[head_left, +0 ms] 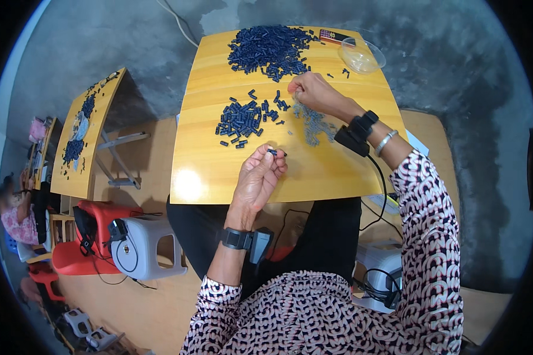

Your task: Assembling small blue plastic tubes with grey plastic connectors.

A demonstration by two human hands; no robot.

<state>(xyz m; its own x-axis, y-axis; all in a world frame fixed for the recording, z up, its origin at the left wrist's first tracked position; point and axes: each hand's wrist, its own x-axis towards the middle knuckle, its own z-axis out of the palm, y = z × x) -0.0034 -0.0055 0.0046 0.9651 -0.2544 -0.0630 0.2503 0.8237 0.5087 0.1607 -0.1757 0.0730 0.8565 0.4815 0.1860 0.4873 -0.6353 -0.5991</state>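
Seated at a yellow wooden table [219, 171], both forearms in patterned sleeves, each wrist strapped with a black band and a small black device. Left hand [257, 180] raised over the near half of the table, fingers pinched shut on a small dark blue plastic piece [272, 152], held just clear of the tabletop. Right hand [314, 94] further out, toward the middle of the table, fingers curled and bunched over a scatter of small grey-blue parts [314, 124]; whether anything is actually gripped there cannot be told. Silver bangle on the right wrist, cable trailing from the right wrist device toward the near right edge.

Big heap of dark blue pieces [269, 50] at the far edge, near the middle. Smaller sorted pile [240, 121] of the same pieces left of centre, with a few strays between it and the right hand. Clear plastic bowl [362, 56] at the far right corner, dark flat device [333, 36] just beside it on the far edge.

Second yellow table [89, 142] well off to the left, also strewn with dark pieces. White stool [142, 245] and red stool [95, 219] on the floor by the near left corner.
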